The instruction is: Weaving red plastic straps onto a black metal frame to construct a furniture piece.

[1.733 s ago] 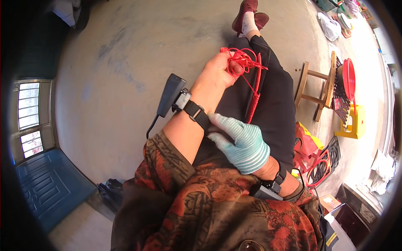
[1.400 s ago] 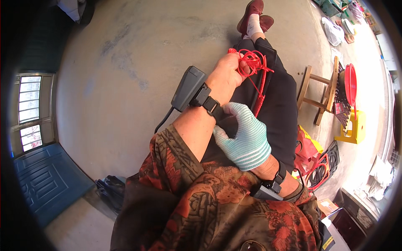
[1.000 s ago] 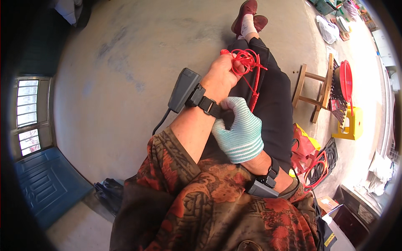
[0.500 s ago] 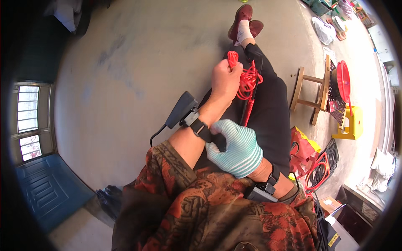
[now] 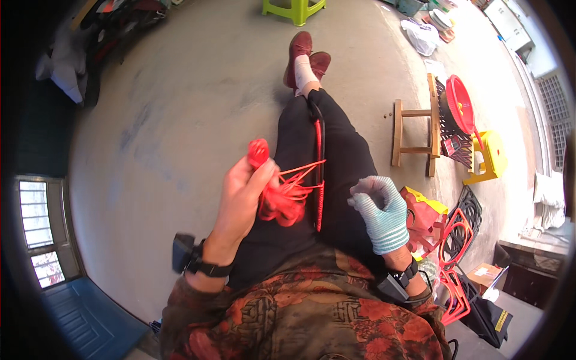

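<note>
My bare left hand (image 5: 240, 189) grips a bundle of red cord (image 5: 282, 204) between thumb and fingers, loops hanging below it. Several strands run from the bundle to a long, narrow black bar-like piece (image 5: 323, 135) lying along my trousered legs. Red cord is wound tightly around its lower part. To the right of the bar, my right hand (image 5: 384, 216) wears a striped light-blue glove and hovers over my thigh, apart from the cord bundle. Its thumb and fingertips curl together; whether something small is between them cannot be made out.
A wooden stool-like frame (image 5: 414, 114), a red plastic basket (image 5: 459, 105) and a yellow stool (image 5: 493, 157) stand at the right. Nearer are a red-and-yellow bag (image 5: 425, 210), red hangers (image 5: 456, 234) and black coiled pieces (image 5: 472, 213). A green stool (image 5: 294, 11) stands beyond my shoes.
My left hand has moved left and nearer with the cord bundle, and strands now stretch to the bar. My gloved right hand has left the left wrist and moved right. The view has shifted.
</note>
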Tool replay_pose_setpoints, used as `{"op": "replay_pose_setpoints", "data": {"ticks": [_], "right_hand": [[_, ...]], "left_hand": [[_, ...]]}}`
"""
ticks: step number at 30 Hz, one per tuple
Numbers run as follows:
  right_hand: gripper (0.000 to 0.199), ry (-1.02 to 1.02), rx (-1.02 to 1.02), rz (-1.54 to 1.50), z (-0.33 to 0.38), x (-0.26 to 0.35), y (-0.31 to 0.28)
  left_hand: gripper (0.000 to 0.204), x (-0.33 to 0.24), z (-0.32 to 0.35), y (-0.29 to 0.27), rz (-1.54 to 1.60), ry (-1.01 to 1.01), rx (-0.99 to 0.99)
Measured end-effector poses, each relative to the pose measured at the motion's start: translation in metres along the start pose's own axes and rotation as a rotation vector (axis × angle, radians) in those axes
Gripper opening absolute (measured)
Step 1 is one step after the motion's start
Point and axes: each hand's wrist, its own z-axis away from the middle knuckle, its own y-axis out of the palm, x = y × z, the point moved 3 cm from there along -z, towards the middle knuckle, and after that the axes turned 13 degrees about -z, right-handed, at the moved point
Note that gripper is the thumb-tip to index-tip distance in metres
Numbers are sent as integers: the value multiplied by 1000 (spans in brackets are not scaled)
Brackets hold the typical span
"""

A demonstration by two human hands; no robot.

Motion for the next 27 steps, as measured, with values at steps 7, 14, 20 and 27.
{"op": "replay_pose_setpoints", "data": {"ticks": [7,14,20,27], "right_hand": [[74,-680,472,729,-19,62,60],[56,-711,832,583,-3,43,63],[79,-582,394,430,-8,46,29],[82,-700,380,527,-11,46,33]], "left_hand": [[15,-61,49,20,-211,-30,214],[15,-63,67,3,-448,68,442],[16,-80,82,2,-628,109,421],[7,-110,97,-31,-1145,-92,79]]}}
